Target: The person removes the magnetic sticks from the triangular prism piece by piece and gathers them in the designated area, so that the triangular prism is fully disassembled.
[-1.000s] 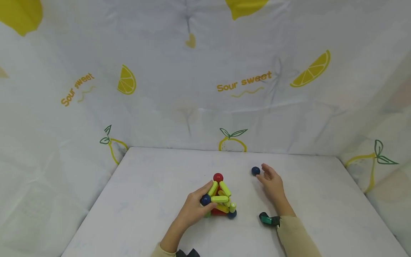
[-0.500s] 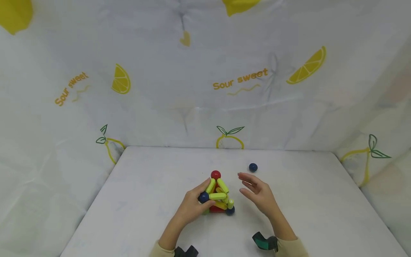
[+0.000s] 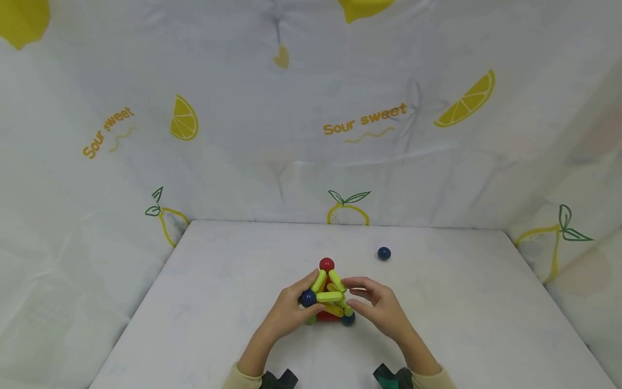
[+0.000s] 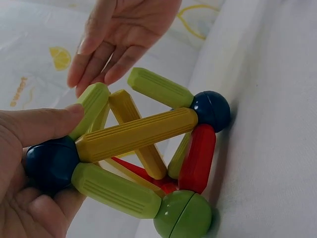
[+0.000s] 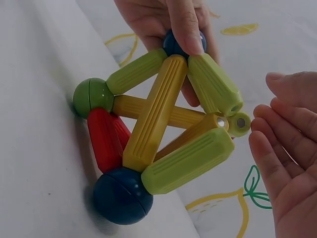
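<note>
A frame of magnetic rods and balls (image 3: 329,296) stands on the table, with yellow, light green and red rods. My left hand (image 3: 285,312) grips its upper blue ball (image 4: 52,163) between thumb and fingers. Light green rods lead from this ball, and a yellow rod (image 5: 156,114) slopes down to another blue ball (image 5: 123,196) at the base. A green ball (image 4: 183,215) and a red ball (image 3: 326,265) are other corners. My right hand (image 3: 384,310) has its fingers spread beside the free ends of several rods (image 5: 241,123); whether the fingertips touch them I cannot tell.
A loose blue ball (image 3: 384,253) lies on the white table (image 3: 233,259), behind and right of the frame. A white cloth (image 3: 257,135) with lemon prints hangs along the back and sides.
My right hand has come away from the loose blue ball, leftward and toward me, to the right side of the rod frame. My left hand keeps its hold. The view shifted slightly.
</note>
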`<state>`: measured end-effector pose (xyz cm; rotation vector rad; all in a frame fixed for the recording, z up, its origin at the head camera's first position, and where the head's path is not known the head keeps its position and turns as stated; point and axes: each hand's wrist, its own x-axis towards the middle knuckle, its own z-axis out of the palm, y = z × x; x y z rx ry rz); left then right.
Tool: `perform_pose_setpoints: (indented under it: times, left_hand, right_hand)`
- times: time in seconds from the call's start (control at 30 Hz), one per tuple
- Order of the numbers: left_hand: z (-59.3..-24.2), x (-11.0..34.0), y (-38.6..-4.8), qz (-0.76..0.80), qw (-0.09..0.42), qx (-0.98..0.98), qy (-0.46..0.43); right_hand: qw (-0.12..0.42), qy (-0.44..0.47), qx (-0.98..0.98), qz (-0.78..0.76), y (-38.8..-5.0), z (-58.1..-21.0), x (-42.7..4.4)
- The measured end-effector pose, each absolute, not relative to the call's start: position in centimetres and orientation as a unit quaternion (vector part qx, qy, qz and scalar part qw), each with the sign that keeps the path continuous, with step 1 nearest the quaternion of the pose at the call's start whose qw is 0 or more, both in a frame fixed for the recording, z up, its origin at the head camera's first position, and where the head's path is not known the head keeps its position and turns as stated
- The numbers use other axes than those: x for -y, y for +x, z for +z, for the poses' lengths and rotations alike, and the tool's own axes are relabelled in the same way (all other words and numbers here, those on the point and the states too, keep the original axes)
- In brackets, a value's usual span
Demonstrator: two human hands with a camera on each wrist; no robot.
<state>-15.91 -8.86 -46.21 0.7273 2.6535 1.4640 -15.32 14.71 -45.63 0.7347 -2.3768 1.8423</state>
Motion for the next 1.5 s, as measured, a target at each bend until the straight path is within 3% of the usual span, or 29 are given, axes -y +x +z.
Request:
perform_pose_setpoints:
  times: [0.4, 0.63, 0.9, 1.5]
  left_hand:
    - [-46.1, 8.8, -16.0, 0.487, 0.022, -0.839, 0.24]
    - [-46.1, 8.9, -15.9, 0.482, 0.012, -0.84, 0.248]
    - [-46.0, 8.9, -15.9, 0.478, 0.009, -0.841, 0.251]
    - [-46.1, 9.0, -16.0, 0.465, 0.004, -0.848, 0.253]
  right_hand:
    - [0.128, 0.264, 0.819, 0.494, -14.2, -44.6, -12.9]
    - [0.173, 0.252, 0.827, 0.471, -14.8, -47.1, -12.1]
    - [0.237, 0.246, 0.81, 0.477, -14.6, -47.2, -11.1]
    - [0.294, 0.263, 0.799, 0.454, -14.0, -47.6, -10.7]
